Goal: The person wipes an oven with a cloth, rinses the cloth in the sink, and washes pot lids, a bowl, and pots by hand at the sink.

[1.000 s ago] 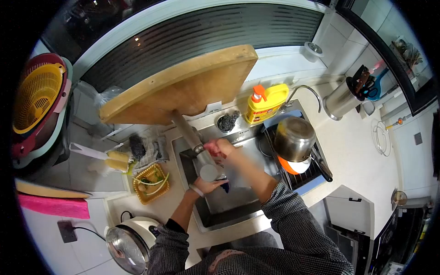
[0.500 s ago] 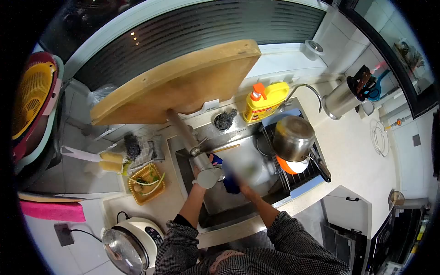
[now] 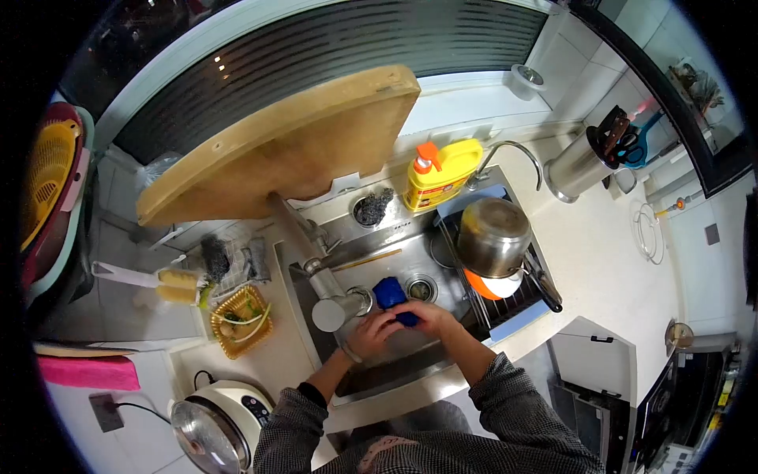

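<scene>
Over the metal sink (image 3: 371, 383), a bunched blue cloth (image 3: 389, 292) is gripped between my two hands. My left hand (image 3: 373, 335) closes on its lower side, fingers bent and meeting the other hand. On the right, my right hand (image 3: 433, 318) wraps round a darker fold of it. The faucet (image 3: 332, 310) hangs just left of the cloth. Behind the cloth, the round drain (image 3: 421, 289) shows in the sink floor, and a thin wooden stick (image 3: 368, 260) lies near the back wall of the sink.
A steel pot (image 3: 495, 237) rests upside down on a rack (image 3: 474, 304) at the sink's right. Behind stand a yellow pump bottle (image 3: 442, 175) and a large wooden board (image 3: 276, 150). A yellow basket (image 3: 241, 322) and a cooker (image 3: 221, 423) are left.
My hands have come together on the blue cloth. A pale, blurred round thing beside my right hand is no longer seen, and the drain now shows. The whole view has shifted slightly.
</scene>
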